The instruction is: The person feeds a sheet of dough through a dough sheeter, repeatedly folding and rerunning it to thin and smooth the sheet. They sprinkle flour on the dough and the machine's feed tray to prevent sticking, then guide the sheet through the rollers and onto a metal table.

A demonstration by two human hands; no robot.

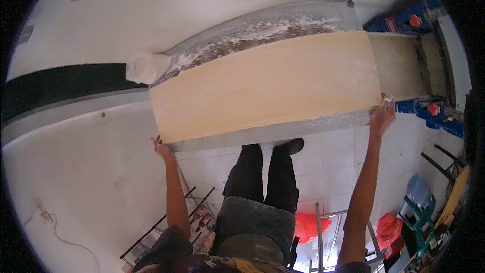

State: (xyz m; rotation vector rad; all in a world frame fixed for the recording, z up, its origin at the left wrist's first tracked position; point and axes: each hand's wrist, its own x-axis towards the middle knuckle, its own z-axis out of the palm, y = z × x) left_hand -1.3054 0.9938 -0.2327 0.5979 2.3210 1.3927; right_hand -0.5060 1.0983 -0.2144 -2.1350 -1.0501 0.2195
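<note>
In the head view, the dough sheet (268,83) lies across the metal table (262,135). Left hand (162,149) and right hand (384,114) bend at the table's near corners; whether they grip, I cannot tell. Uneven pulling could tear the sheet. The white bundle (146,69) at the far left corner may obstruct.

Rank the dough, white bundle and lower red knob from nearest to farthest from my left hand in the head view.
1. Dough: its near-left corner beside the left hand.
2. White bundle: beyond, on the left.
3. Lower red knob: off at far right.
</note>
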